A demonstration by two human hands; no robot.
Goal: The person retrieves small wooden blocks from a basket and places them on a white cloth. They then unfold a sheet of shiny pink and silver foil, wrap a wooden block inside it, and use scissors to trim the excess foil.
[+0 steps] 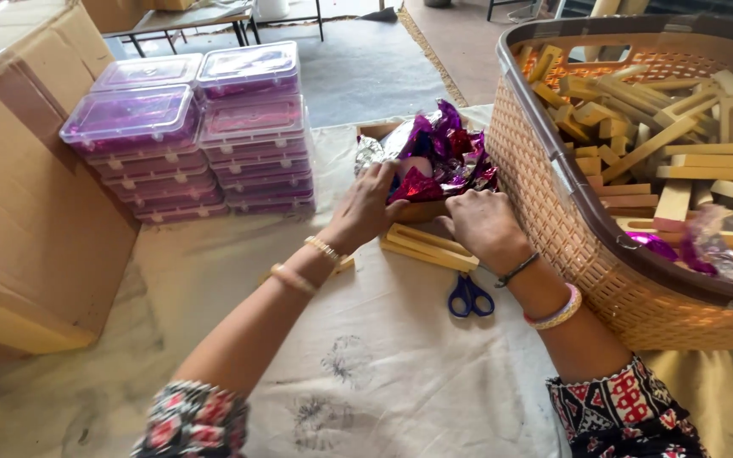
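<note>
My left hand (368, 206) and my right hand (483, 226) reach into a pile of shiny purple, red and silver foil wrappers (447, 157) heaped in a low wooden tray (375, 130). The left fingers press on the foil near a pink-red piece (417, 187). My right hand rests at the tray's near edge, its fingers tucked under the foil and partly hidden. Several pale wooden pieces (426, 246) lie flat on the cloth just below both hands. Blue-handled scissors (470, 297) lie beside my right wrist.
A large woven plastic basket (553, 195) full of wooden blocks stands at the right. Stacks of clear-lidded purple boxes (201, 136) sit at the left, beside a big cardboard box (27, 170). A cream cloth (366, 365) covers the table.
</note>
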